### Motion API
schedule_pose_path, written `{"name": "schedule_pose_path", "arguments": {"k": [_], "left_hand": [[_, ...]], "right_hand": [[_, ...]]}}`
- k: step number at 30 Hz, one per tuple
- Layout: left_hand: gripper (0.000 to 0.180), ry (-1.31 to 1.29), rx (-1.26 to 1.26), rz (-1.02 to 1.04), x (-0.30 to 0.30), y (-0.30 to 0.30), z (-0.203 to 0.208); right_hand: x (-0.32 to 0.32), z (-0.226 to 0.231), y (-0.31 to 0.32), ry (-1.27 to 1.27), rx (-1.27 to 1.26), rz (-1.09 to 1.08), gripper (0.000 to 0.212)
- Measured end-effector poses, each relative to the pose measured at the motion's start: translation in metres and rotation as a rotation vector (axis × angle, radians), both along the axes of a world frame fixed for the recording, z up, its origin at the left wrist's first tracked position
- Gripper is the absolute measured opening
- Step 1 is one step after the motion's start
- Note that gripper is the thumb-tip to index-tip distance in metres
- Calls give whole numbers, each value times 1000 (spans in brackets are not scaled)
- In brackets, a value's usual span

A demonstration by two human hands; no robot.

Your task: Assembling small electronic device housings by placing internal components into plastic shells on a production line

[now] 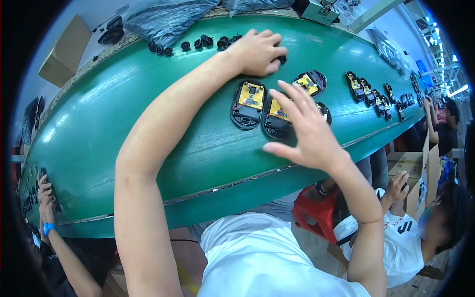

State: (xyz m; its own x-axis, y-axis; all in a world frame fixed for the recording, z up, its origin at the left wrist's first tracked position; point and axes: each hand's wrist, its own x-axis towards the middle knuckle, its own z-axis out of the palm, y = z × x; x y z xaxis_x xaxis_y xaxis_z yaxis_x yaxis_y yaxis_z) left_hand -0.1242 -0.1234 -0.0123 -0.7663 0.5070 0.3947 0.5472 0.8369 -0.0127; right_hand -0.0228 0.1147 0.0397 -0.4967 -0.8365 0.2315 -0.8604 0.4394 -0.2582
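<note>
My left hand [259,51] reaches across the belt, fingers curled round a small black part [282,59] that shows at the fingertips. Similar small black wheel-like parts [199,43] stand in a row along the belt's far side, to its left. My right hand [312,131] hovers, fingers spread and thumb out, over a group of black oval housings with yellow circuit boards. One housing [249,105] lies fully in sight with its board upward and thin wires showing. A second housing [275,118] beside it is partly covered by my fingers; another housing [311,83] lies farther back.
The green belt [99,148] runs left to right. More opened housings [366,90] lie farther right. Plastic bags [163,22] and a cardboard box [67,49] stand along the far edge. Co-workers sit at both sides; a red stool [316,213] is at the right.
</note>
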Motion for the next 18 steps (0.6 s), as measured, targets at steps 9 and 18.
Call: {"name": "schedule_pose_path", "arguments": {"k": [9, 18], "left_hand": [[30, -28, 45, -14, -6, -28, -11], [27, -25, 175, -121, -5, -72, -10]], "right_hand": [[13, -42, -62, 82, -102, -35, 75], [57, -44, -134, 18, -187, 222, 68]]}}
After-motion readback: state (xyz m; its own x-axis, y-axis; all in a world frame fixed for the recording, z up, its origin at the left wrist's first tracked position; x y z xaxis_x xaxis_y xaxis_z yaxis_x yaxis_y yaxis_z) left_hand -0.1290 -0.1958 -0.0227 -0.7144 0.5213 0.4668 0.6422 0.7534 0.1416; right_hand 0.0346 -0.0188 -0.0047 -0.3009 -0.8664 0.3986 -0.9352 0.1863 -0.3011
